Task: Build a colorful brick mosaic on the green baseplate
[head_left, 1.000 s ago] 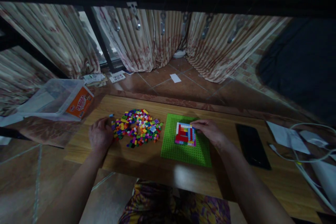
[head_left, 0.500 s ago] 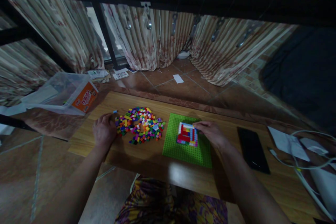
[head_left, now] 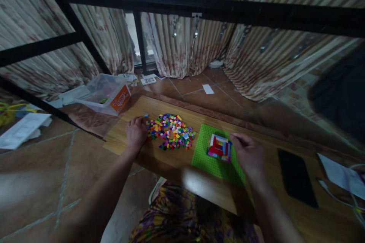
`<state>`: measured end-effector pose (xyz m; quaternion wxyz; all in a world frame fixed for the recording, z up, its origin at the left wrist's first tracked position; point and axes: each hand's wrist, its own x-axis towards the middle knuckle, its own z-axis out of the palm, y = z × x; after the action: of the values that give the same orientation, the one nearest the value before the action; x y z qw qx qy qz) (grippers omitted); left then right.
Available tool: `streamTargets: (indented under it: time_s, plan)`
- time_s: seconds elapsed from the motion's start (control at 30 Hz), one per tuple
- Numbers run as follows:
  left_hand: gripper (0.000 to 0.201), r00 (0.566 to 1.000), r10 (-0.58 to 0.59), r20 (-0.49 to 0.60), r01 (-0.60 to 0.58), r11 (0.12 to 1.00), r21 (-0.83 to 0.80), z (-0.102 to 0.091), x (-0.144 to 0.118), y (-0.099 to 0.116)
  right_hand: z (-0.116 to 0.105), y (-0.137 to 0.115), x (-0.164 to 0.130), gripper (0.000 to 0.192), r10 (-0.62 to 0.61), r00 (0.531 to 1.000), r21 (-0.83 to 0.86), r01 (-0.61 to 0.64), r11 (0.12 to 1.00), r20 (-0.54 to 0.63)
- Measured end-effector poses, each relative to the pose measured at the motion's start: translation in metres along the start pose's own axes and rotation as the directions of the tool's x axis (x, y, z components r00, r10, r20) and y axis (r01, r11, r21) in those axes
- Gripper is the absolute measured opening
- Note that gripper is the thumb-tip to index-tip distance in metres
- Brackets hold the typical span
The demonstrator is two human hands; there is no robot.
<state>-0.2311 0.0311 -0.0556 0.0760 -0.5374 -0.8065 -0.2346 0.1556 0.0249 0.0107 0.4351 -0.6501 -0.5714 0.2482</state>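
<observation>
Green studded plastic baseplate point(head_left: 216, 165) lies flat on wooden table point(head_left: 171, 159), carrying small multicoloured brick square point(head_left: 219, 147). Right hand point(head_left: 249, 155) at square's right edge, fingers curled, motion-blurred; cannot tell if pinching brick. Left hand point(head_left: 136, 133) rests loosely curled, touching heap of loose multicoloured bricks point(head_left: 171, 136). Best practice: seat bricks squarely on studs, steady baseplate. Clear plastic tub with orange label point(head_left: 107, 94) beside table on floor; few small pieces inside.

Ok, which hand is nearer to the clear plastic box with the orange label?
Left. The left hand rests at the brick pile's left edge, just below the clear plastic box. The right hand sits far across, beside the green baseplate.
</observation>
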Motion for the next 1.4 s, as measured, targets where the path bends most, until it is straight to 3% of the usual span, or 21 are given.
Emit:
streamTargets:
  time_s: [0.1, 0.23, 0.47, 0.67, 0.87, 1.0, 1.17, 1.3, 1.4]
  plan:
    - [0.031, 1.0, -0.016, -0.001, 0.016, 1.0, -0.005, -0.001, -0.001, 0.001, 0.023, -0.025, -0.036, 0.025, -0.136, 0.978, 0.086, 0.124, 0.989, 0.159]
    - [0.031, 1.0, -0.023, 0.0, 0.023, 1.0, -0.019, -0.001, -0.003, 0.001, 0.064, -0.039, -0.072, 0.02, -0.251, 0.915, 0.032, 0.254, 0.967, 0.316]
    - [0.031, 0.999, -0.033, -0.002, 0.033, 0.998, -0.046, 0.001, -0.004, -0.001, 0.126, -0.051, -0.088, 0.016, -0.366, 0.824, -0.108, 0.45, 0.886, 0.433]
    - [0.03, 0.999, -0.036, 0.01, 0.036, 0.999, -0.03, 0.001, -0.005, 0.0, 0.148, -0.059, -0.084, 0.021, -0.348, 0.796, -0.3, 0.532, 0.792, 0.495]
    - [0.031, 0.999, -0.034, 0.013, 0.034, 0.999, -0.037, 0.0, -0.005, 0.0, 0.155, -0.056, -0.082, 0.01, -0.38, 0.784, -0.292, 0.559, 0.776, 0.491]
    - [0.031, 0.999, -0.037, 0.003, 0.037, 0.998, -0.057, -0.002, -0.003, 0.0, 0.144, -0.065, -0.082, 0.009, -0.391, 0.822, -0.147, 0.484, 0.862, 0.415]
    - [0.031, 1.0, -0.028, 0.015, 0.029, 0.998, -0.058, -0.004, -0.001, 0.001, 0.096, -0.069, -0.08, 0.016, -0.291, 0.908, 0.109, 0.27, 0.957, 0.303]
    - [0.032, 1.0, -0.019, 0.015, 0.019, 0.999, -0.042, -0.006, 0.0, 0.002, 0.04, -0.041, -0.063, 0.02, -0.183, 0.974, 0.12, 0.167, 0.979, 0.132]
    - [0.033, 1.0, -0.004, 0.014, 0.004, 0.999, -0.038, -0.006, 0.001, 0.001, 0.001, -0.011, -0.036, 0.025, -0.107, 0.994, 0.035, 0.107, 0.994, 0.005]
